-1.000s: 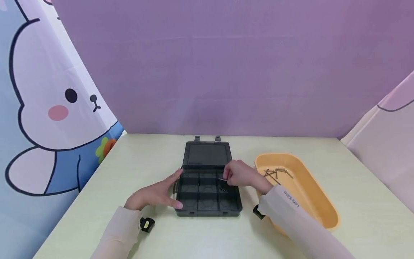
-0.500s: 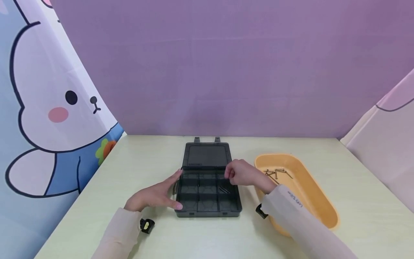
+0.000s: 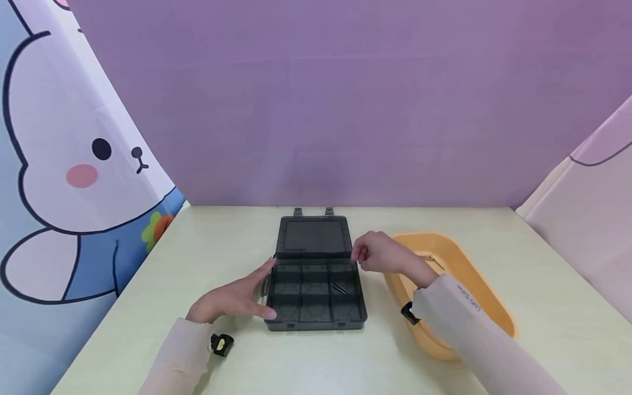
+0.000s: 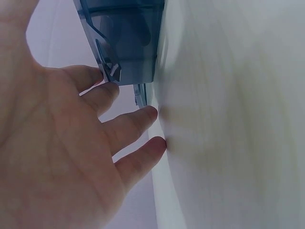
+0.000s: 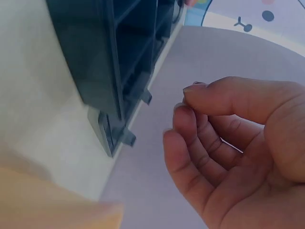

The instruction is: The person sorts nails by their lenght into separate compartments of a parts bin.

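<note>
A dark translucent compartment box point(image 3: 316, 326) lies on the table with its lid point(image 3: 314, 235) folded back. Along its left side rests my left hand point(image 3: 234, 299), thumb at the front corner and fingers spread; the left wrist view shows the fingertips by the box's latch. My right hand point(image 3: 382, 252) hovers beside the box's right rear edge, fingers loosely curled. Nothing shows between thumb and fingers in the right wrist view. A few thin nail-like metal pieces point(image 3: 340, 288) lie in the middle right compartment.
To the right stands a yellow tray point(image 3: 424, 237), partly covered by my right forearm. More thin nail-like pieces point(image 3: 432, 259) lie in its far end. A purple cloth backdrop point(image 3: 316, 109) rises behind the table.
The right hand has let go of a thin metal piece, which now lies beside the other in the compartment. That hand has moved right towards the tray; the left hand stays put.
</note>
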`<action>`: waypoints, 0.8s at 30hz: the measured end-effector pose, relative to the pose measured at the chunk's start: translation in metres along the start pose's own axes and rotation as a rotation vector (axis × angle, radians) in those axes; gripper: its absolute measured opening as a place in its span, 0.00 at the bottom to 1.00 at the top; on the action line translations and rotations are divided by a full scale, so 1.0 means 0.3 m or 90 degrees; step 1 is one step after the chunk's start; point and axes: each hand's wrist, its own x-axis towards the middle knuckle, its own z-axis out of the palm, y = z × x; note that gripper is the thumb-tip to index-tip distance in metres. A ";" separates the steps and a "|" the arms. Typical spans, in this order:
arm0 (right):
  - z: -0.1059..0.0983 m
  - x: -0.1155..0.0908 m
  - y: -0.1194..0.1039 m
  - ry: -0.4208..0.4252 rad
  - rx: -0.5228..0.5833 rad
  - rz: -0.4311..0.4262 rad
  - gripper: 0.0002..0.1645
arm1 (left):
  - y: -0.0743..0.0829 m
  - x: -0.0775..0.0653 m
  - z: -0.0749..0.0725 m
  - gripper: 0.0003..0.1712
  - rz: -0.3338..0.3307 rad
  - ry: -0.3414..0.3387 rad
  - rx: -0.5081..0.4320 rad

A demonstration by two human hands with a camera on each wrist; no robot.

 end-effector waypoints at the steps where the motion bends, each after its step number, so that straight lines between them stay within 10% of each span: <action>1: -0.011 -0.004 0.001 0.003 -0.003 -0.001 0.10 | 0.001 -0.002 -0.002 0.69 0.001 0.002 0.004; 24: -0.095 -0.119 0.221 0.036 -0.008 0.043 0.09 | 0.002 -0.001 -0.001 0.69 -0.002 0.002 0.002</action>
